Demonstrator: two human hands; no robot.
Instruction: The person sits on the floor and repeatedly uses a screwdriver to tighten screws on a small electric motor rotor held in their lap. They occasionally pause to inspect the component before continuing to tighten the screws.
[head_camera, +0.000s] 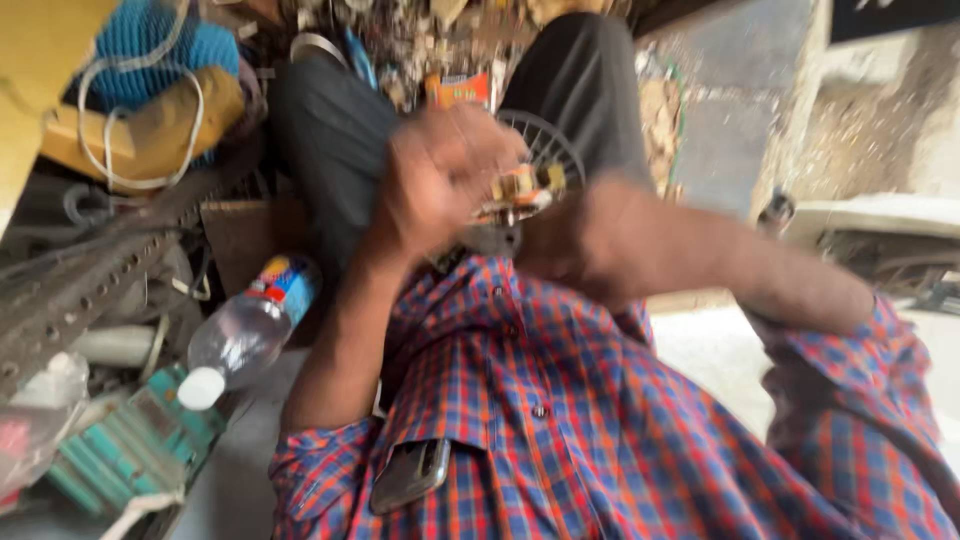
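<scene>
My left hand and my right hand are both closed on a small electrical part held over my lap. It has a round dark ribbed grille behind it and yellowish metal pieces at its middle. The left hand covers its left side and the right hand grips it from below right. Motion blur hides the fingers and the part's details. My checked red and blue shirt fills the lower frame, with a dark phone in its chest pocket.
A clear plastic bottle with a white cap lies at my left, beside a perforated metal bar and a teal ribbed object. Yellow and blue cloth with white cord sits at upper left. Small scrap litters the floor beyond my knees.
</scene>
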